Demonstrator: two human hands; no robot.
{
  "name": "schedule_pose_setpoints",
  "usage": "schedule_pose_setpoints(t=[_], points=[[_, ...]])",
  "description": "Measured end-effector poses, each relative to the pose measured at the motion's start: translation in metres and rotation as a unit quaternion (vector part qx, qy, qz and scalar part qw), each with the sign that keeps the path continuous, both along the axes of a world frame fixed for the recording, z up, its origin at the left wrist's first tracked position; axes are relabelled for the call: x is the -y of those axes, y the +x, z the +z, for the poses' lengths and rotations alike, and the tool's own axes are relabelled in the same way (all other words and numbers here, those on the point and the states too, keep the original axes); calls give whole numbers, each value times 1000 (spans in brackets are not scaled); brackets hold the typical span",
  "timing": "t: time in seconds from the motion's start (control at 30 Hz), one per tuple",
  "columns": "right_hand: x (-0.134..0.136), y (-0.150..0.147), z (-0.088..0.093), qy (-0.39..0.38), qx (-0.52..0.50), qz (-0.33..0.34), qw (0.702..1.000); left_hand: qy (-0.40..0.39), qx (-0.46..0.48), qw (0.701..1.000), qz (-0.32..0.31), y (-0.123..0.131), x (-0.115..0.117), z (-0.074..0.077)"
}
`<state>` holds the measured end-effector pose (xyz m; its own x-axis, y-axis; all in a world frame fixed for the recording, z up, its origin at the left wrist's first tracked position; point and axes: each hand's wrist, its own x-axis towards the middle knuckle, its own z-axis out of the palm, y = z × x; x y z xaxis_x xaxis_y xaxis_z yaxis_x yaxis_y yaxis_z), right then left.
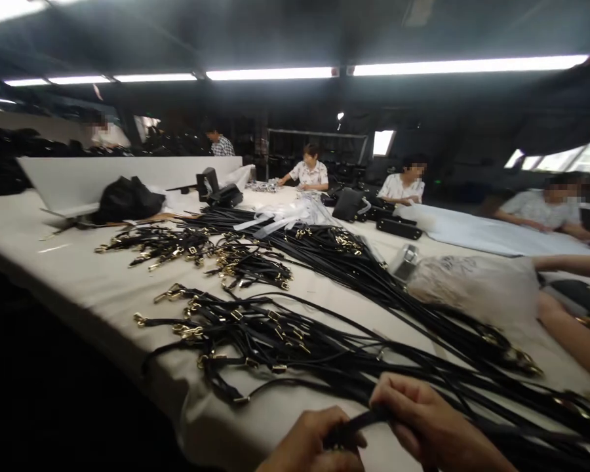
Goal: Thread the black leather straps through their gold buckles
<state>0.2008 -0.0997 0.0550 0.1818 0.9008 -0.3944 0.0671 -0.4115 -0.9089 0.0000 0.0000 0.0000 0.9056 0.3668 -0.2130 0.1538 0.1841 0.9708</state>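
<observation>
My left hand [314, 442] and my right hand [423, 419] are both closed on one black strap [356, 423] at the bottom of the head view, pinching it between fingers and thumb. Just beyond them lies a heap of black straps with gold clasps [255, 334] on the white table [69, 275]. A long bundle of black straps [373, 275] runs diagonally from the table's middle toward the lower right.
A second heap of gold-clasped straps [201, 252] lies farther back, with a black bag [125, 198] behind it. A co-worker's arms [575, 328] and a crumpled plastic bag [472, 285] are at right. Other people sit along the far table side. The table edge drops off at left.
</observation>
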Motion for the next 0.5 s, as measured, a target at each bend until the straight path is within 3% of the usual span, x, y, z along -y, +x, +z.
schedule_pose_setpoints(t=[0.07,0.2,0.4,0.5], points=[[1,3,-2,7,-40,-21,999,0,9,1000,20,6,-2,-3],[8,11,-3,12,31,-25,999,28,28,997,68,6,-9,2],[10,9,-5,52,86,10,995,235,26,967,92,4,-8,17],[6,-3,-6,63,93,13,994,277,44,955,102,12,-4,16]])
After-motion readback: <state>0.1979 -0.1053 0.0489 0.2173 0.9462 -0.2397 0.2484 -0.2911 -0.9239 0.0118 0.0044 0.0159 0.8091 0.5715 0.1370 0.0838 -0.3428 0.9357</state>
